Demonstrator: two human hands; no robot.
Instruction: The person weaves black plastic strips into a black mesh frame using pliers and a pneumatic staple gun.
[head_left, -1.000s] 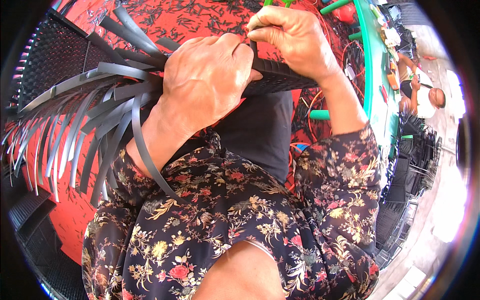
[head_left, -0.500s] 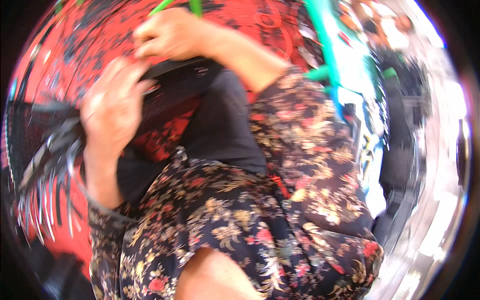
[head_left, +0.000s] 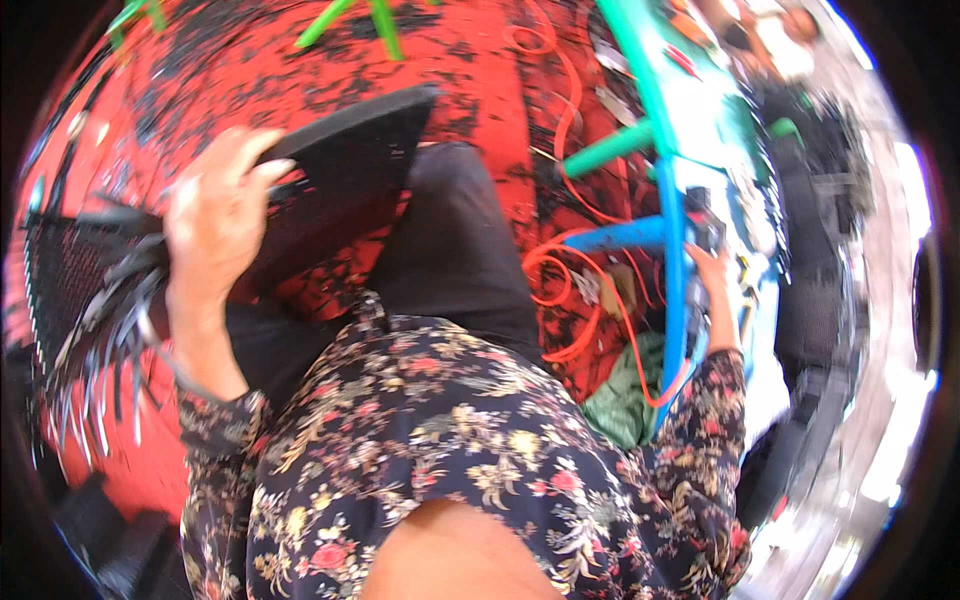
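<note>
A black woven panel (head_left: 345,165) with a thick grey-black rim lies tilted over my lap. My left hand (head_left: 215,225) is closed on its left part, thumb and fingers near the rim. Loose black and grey flat strips (head_left: 120,290) hang from the woven part left of that hand. On the right, my right hand (head_left: 710,275) reaches to the edge of a light-topped table (head_left: 672,290) with a blue rim. Its fingers are around a dark hand tool (head_left: 704,220), blurred and partly hidden. An orange hose (head_left: 622,300) loops below and runs up beside my right forearm.
Black scraps litter the red floor covering (head_left: 480,90). Green stool legs (head_left: 385,25) stand at the far side. A green-rimmed table (head_left: 640,75) adjoins the blue one. Under the tables lies a green sack (head_left: 630,395). Another person (head_left: 790,40) is at the far right.
My right hand has left the panel's far rim and swung right to the tool on the table. My left hand has stayed on the panel, whose rim now tilts up toward the right.
</note>
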